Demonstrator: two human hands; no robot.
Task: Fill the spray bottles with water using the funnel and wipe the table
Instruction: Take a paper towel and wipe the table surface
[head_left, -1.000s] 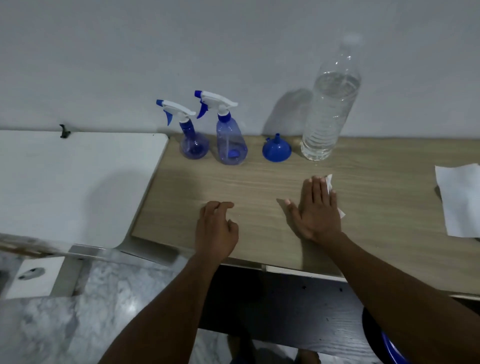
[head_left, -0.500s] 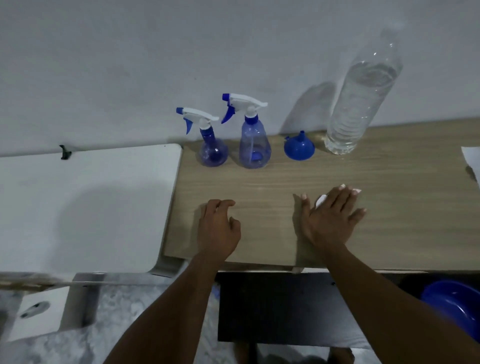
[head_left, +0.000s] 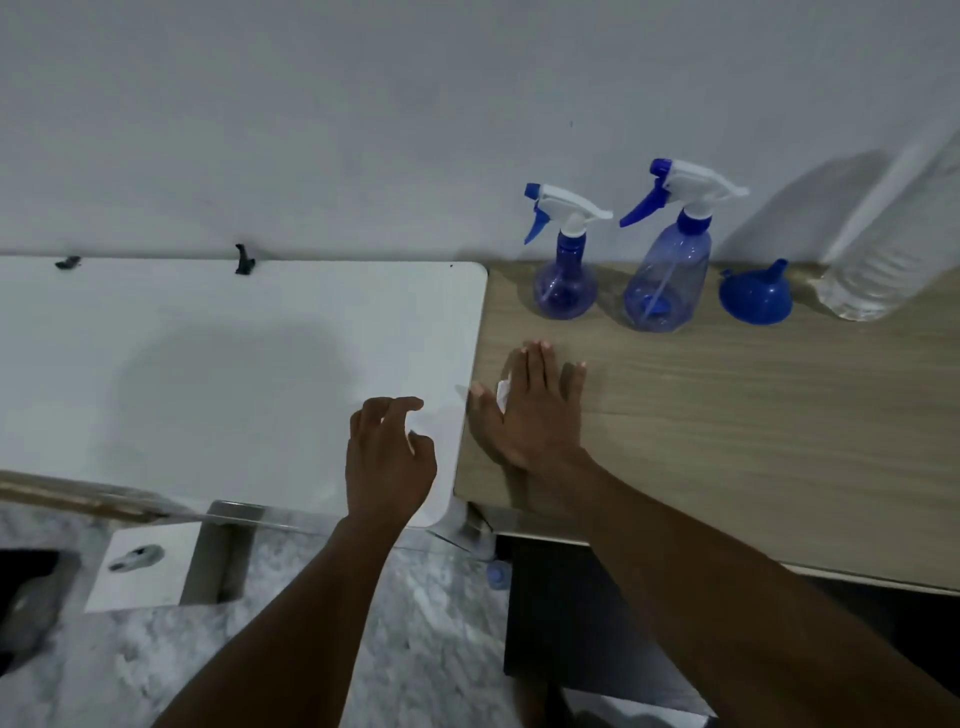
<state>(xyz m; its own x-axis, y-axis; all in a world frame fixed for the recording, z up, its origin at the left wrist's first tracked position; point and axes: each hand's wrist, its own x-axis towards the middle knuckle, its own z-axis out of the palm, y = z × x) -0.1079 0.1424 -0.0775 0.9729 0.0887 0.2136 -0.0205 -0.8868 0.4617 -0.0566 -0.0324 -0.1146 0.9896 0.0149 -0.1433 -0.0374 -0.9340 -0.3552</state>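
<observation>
Both hands have slid leftward since half a second ago, so the left hand (head_left: 389, 457) now hovers over the white tabletop (head_left: 208, 364) near its rounded corner, fingers loosely curled and holding nothing. Just right of it, across the seam, the right hand (head_left: 530, 410) lies flat with fingers spread on the wooden table (head_left: 753, 426), pressing a white tissue (head_left: 503, 394) that peeks out beside the thumb, close to the table's left edge. Beyond the fingertips, along the wall, stand a small round spray bottle (head_left: 565, 275), a taller spray bottle (head_left: 667, 280), an upturned blue funnel (head_left: 756, 296) and a clear water bottle (head_left: 883, 260). Bare wood stretches right of the hand.
</observation>
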